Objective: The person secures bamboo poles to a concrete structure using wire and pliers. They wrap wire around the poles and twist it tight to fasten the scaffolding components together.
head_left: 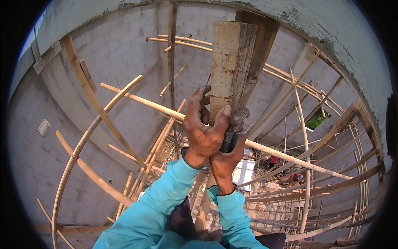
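A weathered wooden board [232,66] rises in front of me, its lower end at my hands. My left hand [206,130] is closed at that end, thumb against the board's face and fingers curled along its left edge. A thin dark wire or nail [207,83] shows beside those fingers; whether they pinch it is unclear. My right hand [228,164], just below and touching the left, is wrapped round the black grip of a hammer [238,120]. The metal head of the hammer sits close beside the board's lower right edge.
Behind the board stands a darker timber [259,45]. A bamboo pole [290,157] crosses under my hands, with more bamboo scaffolding [89,137] on both sides. Grey block walls [120,45] surround a deep drop. A person in red [296,178] is far below. Rough concrete [331,37] curves overhead.
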{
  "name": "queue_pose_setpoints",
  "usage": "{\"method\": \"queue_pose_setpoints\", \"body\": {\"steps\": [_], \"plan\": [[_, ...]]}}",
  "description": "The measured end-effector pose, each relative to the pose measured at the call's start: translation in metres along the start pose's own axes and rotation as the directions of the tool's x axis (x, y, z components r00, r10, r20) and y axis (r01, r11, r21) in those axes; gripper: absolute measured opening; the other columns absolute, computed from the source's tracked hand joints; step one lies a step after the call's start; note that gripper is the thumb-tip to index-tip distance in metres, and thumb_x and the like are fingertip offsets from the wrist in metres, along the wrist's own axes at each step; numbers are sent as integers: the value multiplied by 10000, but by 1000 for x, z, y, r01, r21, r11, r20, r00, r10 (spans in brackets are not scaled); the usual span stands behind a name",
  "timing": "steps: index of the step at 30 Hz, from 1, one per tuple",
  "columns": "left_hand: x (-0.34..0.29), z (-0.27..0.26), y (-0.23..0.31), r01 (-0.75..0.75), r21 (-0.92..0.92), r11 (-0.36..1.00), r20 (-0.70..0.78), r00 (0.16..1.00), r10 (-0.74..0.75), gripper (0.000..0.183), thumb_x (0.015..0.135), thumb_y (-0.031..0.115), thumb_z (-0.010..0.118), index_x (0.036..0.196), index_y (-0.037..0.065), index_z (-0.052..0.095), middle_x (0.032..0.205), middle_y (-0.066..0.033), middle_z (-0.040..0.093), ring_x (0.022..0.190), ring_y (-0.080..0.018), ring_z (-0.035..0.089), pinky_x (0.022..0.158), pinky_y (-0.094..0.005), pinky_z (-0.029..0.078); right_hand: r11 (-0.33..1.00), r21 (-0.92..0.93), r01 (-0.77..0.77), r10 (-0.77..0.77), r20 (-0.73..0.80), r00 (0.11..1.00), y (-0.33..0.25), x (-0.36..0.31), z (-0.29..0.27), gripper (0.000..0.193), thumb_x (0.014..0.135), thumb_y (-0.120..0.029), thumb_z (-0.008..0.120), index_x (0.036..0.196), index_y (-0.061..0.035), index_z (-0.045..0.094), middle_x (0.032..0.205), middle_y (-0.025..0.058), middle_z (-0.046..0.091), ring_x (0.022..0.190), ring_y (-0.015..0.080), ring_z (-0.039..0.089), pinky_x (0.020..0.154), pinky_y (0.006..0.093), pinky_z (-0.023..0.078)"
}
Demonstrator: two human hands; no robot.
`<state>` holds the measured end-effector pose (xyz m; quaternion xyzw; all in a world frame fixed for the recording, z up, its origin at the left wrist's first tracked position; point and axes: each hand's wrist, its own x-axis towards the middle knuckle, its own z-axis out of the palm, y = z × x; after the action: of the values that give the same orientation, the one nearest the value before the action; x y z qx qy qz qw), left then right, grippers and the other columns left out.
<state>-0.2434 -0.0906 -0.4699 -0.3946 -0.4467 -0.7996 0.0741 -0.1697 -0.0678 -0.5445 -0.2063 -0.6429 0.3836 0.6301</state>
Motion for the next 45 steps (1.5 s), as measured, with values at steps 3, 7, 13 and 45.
{"method": "queue_pose_setpoints", "body": {"steps": [3,7,13,45], "plan": [[12,0,-8,-71,-142,987,-14,997,70,590,908,225,701,1377,-64,489,1170,-187,653,960,-209,648,867,-336,524,996,-51,79,-79,-10,997,9,0,-1,585,727,-40,865,1231,17,574,1142,142,609,1028,283,644,869,393,522],[30,-15,-36,-44,-231,972,144,986,79,599,949,318,645,1380,-67,486,1223,-177,611,1005,-189,626,942,-350,496,999,6,-47,47,38,998,9,-5,-2,483,783,-53,860,1173,53,595,1051,160,699,930,223,694,806,335,550],[47,-5,-56,-45,-157,987,107,992,62,636,942,425,683,1379,-9,522,1040,-136,669,832,-145,610,700,-288,478,982,-183,45,-64,-100,993,5,6,21,421,769,-7,838,1115,44,603,959,122,704,865,198,697,775,325,543],[85,23,-55,-60,-58,997,134,989,67,780,902,497,755,1435,-23,524,1123,-226,720,1054,-293,710,896,-385,558,736,384,-557,367,466,805,62,178,-37,227,949,-125,691,1125,12,647,923,75,682,671,108,597,547,281,491]]}}
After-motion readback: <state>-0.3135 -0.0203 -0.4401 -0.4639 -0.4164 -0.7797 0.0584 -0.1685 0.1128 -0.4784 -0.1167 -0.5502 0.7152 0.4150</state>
